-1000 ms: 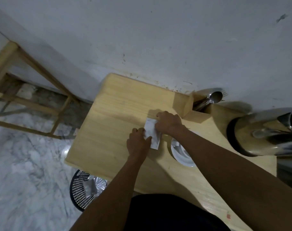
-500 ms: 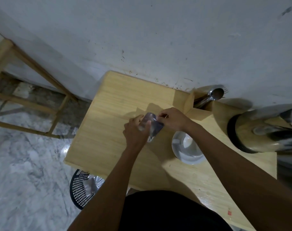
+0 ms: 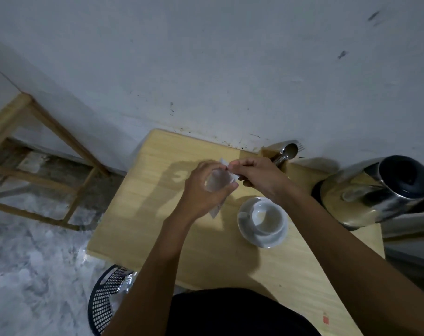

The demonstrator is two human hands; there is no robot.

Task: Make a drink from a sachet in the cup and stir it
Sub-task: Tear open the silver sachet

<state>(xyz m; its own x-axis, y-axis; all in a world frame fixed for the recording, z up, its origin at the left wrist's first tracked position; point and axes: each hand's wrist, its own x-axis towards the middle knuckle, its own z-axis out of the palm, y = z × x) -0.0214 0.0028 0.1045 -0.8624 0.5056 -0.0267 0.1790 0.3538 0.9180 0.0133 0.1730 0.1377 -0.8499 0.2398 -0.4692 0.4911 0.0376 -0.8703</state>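
Observation:
I hold a pale sachet [image 3: 217, 184] in the air above the wooden table [image 3: 157, 202]. My left hand [image 3: 203, 190] wraps around its body. My right hand [image 3: 257, 177] pinches its top corner, fingertips touching the left hand's. Below and to the right of my hands a white cup [image 3: 266, 215] stands on a white saucer [image 3: 248, 232]; the cup looks empty. Metal spoons [image 3: 287, 152] stick out of a wooden holder at the wall, just behind my right hand.
A shiny steel kettle [image 3: 366, 197] with a black top stands at the table's right end. A black mesh bin [image 3: 106, 301] sits on the marble floor by the table's near left corner. A wooden frame [image 3: 36, 141] leans at the left wall.
Both hands have lifted the sachet off the table and raised it toward the wall. The cup, earlier partly hidden by my right arm, now shows fully.

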